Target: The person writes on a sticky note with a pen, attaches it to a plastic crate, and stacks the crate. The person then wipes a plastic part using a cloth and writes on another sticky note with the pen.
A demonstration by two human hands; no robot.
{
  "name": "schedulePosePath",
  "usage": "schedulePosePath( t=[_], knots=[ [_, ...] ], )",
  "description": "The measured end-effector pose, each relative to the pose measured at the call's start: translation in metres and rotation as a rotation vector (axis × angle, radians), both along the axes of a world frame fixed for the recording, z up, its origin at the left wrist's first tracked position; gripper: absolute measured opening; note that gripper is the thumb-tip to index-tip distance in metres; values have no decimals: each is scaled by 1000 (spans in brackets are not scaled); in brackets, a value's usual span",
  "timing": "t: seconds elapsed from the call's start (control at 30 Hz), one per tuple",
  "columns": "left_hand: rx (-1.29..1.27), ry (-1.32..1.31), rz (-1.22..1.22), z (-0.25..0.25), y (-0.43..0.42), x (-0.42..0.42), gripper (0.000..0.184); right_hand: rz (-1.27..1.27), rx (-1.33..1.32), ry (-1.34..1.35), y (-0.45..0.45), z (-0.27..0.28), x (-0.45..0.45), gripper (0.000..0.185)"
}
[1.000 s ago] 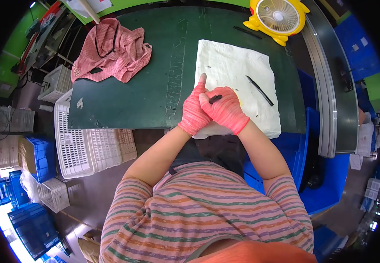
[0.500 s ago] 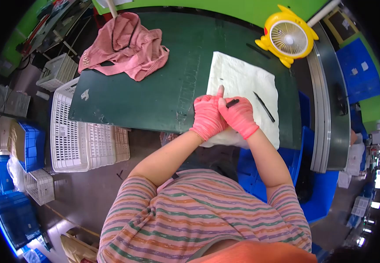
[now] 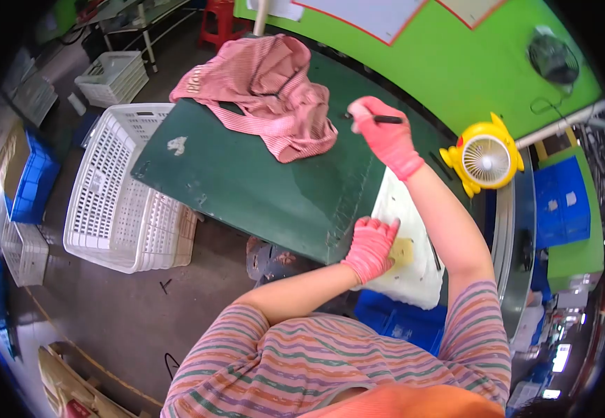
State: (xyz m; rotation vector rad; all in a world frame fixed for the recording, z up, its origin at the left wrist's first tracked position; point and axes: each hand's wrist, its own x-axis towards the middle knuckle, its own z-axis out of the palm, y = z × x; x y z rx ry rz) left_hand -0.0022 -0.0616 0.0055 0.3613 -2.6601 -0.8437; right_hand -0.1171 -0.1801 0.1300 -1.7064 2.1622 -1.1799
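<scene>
My right hand [image 3: 387,139], in a pink glove, is raised over the far side of the green table [image 3: 247,188]. Its fingers are closed around a black pen-like tool [image 3: 387,120], whose exact kind I cannot make out. Lower down, my left hand [image 3: 372,249], also gloved in pink, rests on the left edge of a white cloth [image 3: 401,209], fingers loosely apart and holding nothing visible. Beside its thumb the cloth has a yellowish patch [image 3: 403,252]. A second thin black tool [image 3: 436,258] lies at the cloth's right side, partly hidden by my right forearm.
A pink striped garment [image 3: 267,90] lies crumpled at the table's back left. The yellow fan [image 3: 487,161] stands at the back right, before a green wall [image 3: 449,76]. White crates [image 3: 111,202] are stacked left of the table; a blue bin [image 3: 400,322] sits below its front.
My hands, together over the cloth before, are now apart. The right has lifted away toward the back with the black tool; the left has settled on the cloth's edge. The camera view has turned.
</scene>
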Motion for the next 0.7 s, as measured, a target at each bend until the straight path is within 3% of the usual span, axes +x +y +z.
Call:
schedulePosePath(
  t=[0.1, 0.23, 0.33, 0.4, 0.47, 0.63, 0.7],
  knots=[
    [-10, -40, -28, 0, -2, 1, 88, 242, -53, 498, -85, -4, 4, 21],
    [27, -41, -48, -1, -4, 0, 81, 167, 42, 922, -184, -22, -4, 20],
    [49, -36, -35, -6, -3, -3, 73, 52, 372, 1249, -242, -38, -25, 23],
    [65, -16, -21, -8, -4, -5, 66, -8, 562, 1276, -256, -41, -24, 24],
    [71, -6, -27, -10, -2, -5, 62, -121, 782, 1173, -270, -46, -21, 36],
    [90, -5, -28, -15, 2, -11, 54, -103, 805, 1100, -273, -62, -36, 36],
    [87, 3, -17, -18, 5, -13, 54, -92, 705, 1031, -257, -37, -17, 28]
  ],
)
